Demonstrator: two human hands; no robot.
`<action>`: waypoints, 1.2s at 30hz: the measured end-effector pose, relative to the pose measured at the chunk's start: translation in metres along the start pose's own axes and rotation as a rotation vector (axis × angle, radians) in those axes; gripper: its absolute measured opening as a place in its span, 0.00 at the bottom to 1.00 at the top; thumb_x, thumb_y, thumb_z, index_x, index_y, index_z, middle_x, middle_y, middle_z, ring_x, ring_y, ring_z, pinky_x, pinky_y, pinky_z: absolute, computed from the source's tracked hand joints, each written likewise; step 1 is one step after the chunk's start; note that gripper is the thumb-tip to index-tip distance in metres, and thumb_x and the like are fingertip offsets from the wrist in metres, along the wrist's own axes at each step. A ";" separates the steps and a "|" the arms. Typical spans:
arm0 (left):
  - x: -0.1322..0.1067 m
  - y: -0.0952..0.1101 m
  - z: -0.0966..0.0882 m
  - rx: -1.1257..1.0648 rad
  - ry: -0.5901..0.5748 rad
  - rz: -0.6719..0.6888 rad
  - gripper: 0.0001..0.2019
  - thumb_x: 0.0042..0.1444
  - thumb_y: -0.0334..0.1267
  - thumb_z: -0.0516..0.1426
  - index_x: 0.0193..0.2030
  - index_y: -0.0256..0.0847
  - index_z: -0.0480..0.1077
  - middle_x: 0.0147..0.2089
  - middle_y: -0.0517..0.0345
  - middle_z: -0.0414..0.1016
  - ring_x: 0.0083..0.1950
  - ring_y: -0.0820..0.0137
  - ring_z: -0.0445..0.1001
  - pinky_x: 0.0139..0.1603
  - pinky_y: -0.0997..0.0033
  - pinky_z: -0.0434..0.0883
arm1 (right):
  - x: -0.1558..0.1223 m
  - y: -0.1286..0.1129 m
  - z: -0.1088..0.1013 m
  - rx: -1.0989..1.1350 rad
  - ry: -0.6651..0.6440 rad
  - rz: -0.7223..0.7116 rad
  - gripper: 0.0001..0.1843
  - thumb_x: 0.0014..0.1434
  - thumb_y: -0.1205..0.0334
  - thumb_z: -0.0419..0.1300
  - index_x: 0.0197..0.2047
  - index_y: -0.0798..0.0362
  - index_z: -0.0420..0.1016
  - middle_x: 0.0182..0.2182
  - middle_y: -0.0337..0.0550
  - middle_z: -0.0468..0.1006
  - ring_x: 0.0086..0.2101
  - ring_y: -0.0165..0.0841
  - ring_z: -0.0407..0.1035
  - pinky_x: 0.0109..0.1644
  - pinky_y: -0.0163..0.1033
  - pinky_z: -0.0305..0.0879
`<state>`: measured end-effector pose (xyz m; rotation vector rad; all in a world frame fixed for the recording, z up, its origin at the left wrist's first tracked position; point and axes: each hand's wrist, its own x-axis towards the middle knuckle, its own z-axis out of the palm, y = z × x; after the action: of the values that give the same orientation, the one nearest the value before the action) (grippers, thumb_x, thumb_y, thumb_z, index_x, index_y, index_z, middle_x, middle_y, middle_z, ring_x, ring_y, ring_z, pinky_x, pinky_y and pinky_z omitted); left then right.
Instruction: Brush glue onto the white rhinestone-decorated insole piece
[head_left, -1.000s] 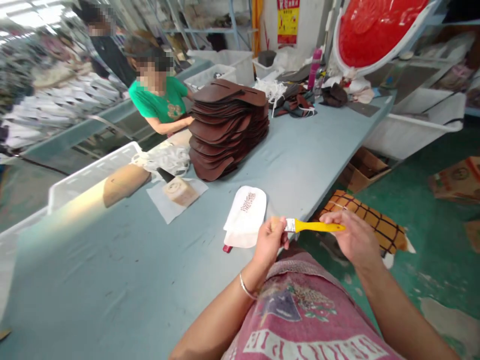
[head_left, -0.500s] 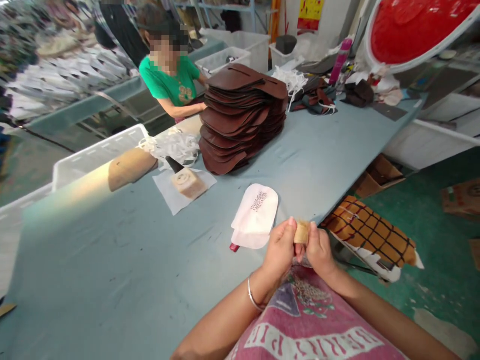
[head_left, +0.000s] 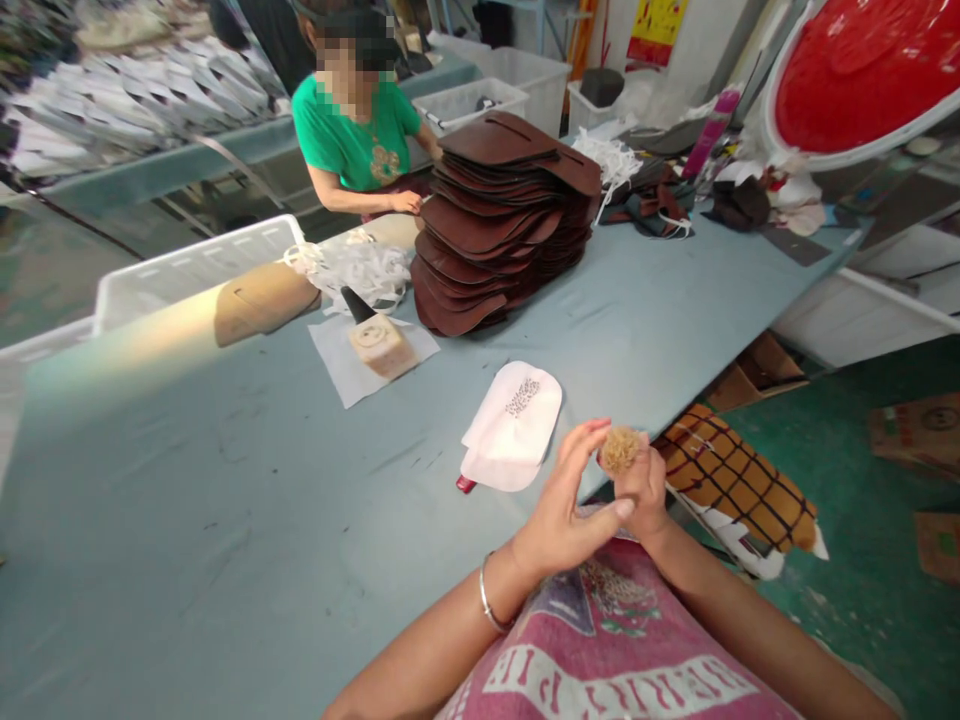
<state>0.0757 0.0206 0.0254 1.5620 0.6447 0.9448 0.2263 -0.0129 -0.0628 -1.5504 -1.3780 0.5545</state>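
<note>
While the right hand (head_left: pixel 643 490) grips the brush (head_left: pixel 620 449) bristles-up, the left hand (head_left: pixel 564 515) spreads beside it, fingertips touching the bristles.

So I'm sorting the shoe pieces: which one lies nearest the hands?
The single white piece with dark print, flat on the table by the left hand; the brown pieces are stacked farther back.

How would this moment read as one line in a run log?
right hand: grips tan-bristled brush, bristles toward camera | left hand: fingers spread at bristles | nearby: white insole-shaped piece on grey-blue table
</note>
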 end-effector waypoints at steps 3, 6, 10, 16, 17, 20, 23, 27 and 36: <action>0.003 -0.002 0.003 0.099 0.019 0.024 0.26 0.62 0.44 0.61 0.66 0.46 0.63 0.69 0.46 0.65 0.71 0.56 0.61 0.73 0.47 0.57 | -0.001 -0.012 0.005 0.019 -0.042 -0.015 0.23 0.73 0.48 0.41 0.38 0.48 0.71 0.27 0.47 0.73 0.30 0.41 0.71 0.35 0.48 0.72; 0.006 -0.008 -0.003 0.103 0.017 0.045 0.14 0.68 0.40 0.54 0.58 0.46 0.69 0.62 0.48 0.74 0.66 0.60 0.69 0.69 0.52 0.64 | 0.000 -0.022 -0.001 0.056 -0.127 -0.050 0.22 0.73 0.49 0.41 0.39 0.48 0.71 0.31 0.48 0.77 0.34 0.41 0.73 0.39 0.48 0.73; -0.001 -0.017 -0.016 0.202 0.050 0.043 0.10 0.67 0.36 0.52 0.52 0.42 0.70 0.58 0.46 0.74 0.61 0.60 0.71 0.63 0.56 0.68 | 0.008 -0.037 -0.028 -0.007 -0.184 -0.030 0.17 0.73 0.49 0.44 0.46 0.49 0.70 0.37 0.46 0.78 0.39 0.39 0.73 0.46 0.45 0.71; -0.011 -0.021 -0.010 0.395 -0.062 -0.185 0.05 0.58 0.38 0.58 0.32 0.43 0.65 0.31 0.60 0.69 0.31 0.69 0.65 0.34 0.69 0.62 | 0.023 -0.078 -0.047 -0.471 -0.336 -0.237 0.32 0.53 0.27 0.62 0.37 0.49 0.65 0.29 0.43 0.73 0.32 0.40 0.70 0.36 0.42 0.61; -0.011 -0.020 -0.008 0.399 -0.074 -0.205 0.06 0.56 0.37 0.58 0.30 0.43 0.64 0.29 0.62 0.67 0.29 0.70 0.63 0.32 0.70 0.60 | 0.025 -0.083 -0.046 -0.533 -0.357 -0.255 0.30 0.56 0.28 0.60 0.34 0.49 0.64 0.27 0.43 0.73 0.31 0.40 0.70 0.35 0.42 0.59; -0.009 -0.019 -0.007 0.364 -0.119 -0.226 0.07 0.53 0.33 0.55 0.27 0.43 0.61 0.27 0.63 0.64 0.28 0.72 0.60 0.30 0.71 0.56 | 0.028 -0.087 -0.039 -0.597 -0.377 -0.282 0.26 0.69 0.39 0.50 0.29 0.49 0.65 0.23 0.44 0.74 0.27 0.37 0.69 0.34 0.42 0.53; -0.010 -0.022 -0.012 0.272 -0.249 -0.289 0.13 0.52 0.32 0.55 0.21 0.42 0.53 0.22 0.66 0.52 0.26 0.76 0.52 0.27 0.71 0.49 | 0.025 -0.080 -0.033 -0.473 -0.456 -0.289 0.27 0.75 0.50 0.43 0.27 0.51 0.67 0.22 0.43 0.74 0.25 0.34 0.67 0.34 0.42 0.51; -0.015 -0.033 -0.018 -0.038 -0.381 -0.416 0.19 0.52 0.35 0.56 0.20 0.42 0.48 0.22 0.68 0.46 0.25 0.79 0.47 0.26 0.73 0.46 | 0.018 -0.070 -0.030 -0.096 -0.571 -0.084 0.28 0.74 0.48 0.45 0.24 0.52 0.63 0.20 0.37 0.67 0.23 0.29 0.63 0.32 0.39 0.51; -0.018 -0.021 -0.018 -0.349 -0.270 -0.481 0.22 0.47 0.54 0.69 0.30 0.35 0.72 0.28 0.62 0.69 0.30 0.75 0.64 0.35 0.74 0.66 | 0.010 -0.068 -0.033 0.399 -0.545 0.305 0.29 0.68 0.40 0.55 0.23 0.52 0.59 0.20 0.33 0.58 0.23 0.27 0.53 0.27 0.36 0.47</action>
<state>0.0532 0.0197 0.0014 1.1243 0.5884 0.4438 0.2217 -0.0216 0.0128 -1.3307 -1.3094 1.4315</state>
